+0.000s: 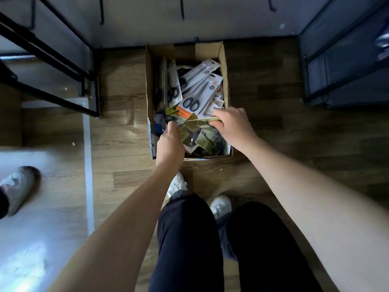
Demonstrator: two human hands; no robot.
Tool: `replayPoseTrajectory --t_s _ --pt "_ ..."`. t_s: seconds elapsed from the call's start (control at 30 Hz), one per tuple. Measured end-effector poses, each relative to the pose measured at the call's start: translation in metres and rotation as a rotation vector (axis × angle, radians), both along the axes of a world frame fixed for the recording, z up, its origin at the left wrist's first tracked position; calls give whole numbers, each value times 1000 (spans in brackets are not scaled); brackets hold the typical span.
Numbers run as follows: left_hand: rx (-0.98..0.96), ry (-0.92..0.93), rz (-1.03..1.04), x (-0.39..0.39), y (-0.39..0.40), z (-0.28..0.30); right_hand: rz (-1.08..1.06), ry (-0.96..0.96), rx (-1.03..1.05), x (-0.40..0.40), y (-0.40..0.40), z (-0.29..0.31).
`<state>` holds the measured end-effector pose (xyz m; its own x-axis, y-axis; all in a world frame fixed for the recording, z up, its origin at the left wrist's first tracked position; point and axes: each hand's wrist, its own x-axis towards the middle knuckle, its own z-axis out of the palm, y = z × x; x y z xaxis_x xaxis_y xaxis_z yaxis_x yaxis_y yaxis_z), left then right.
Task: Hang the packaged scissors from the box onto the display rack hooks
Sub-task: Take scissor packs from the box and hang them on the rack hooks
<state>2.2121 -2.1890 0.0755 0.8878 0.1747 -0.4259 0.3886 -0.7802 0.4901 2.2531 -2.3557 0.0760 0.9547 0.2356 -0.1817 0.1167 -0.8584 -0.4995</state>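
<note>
Cardboard box stands open on the wooden floor, and everything else is placed from it. Inside it lies a loose heap of packaged scissors, white and orange cards toward its far end, olive-green ones toward its near end. Both hands of the person reach into the box's near half. The left hand is at the box's near left corner, its fingers curled round the edge of a green package with dark scissor handles showing just beyond the knuckles. The right hand is over the box's right side, its fingers pinching the end of a thin yellow-green card held edge-on across the heap. Beyond the box's far end rises a pale wall panel with dark hooks hanging from it, none carrying a package. Left of the box stands a black metal frame; right of it, a dark fabric shelf unit. Nearer than the box are the person's white shoes and dark trousers.
</note>
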Motion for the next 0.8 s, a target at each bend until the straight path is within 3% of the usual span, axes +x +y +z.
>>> replayPoseTrajectory --t_s 0.37,0.6,0.8 --pt "65 -335 -23 2 -3 199 -162 -174 75 -14 -11 191" --pt "-60 -618 165 -13 -6 318 -397 -252 353 -31 -14 307" --pt "-119 -774 235 -31 -5 388 -413 -374 454 -46 -10 382"
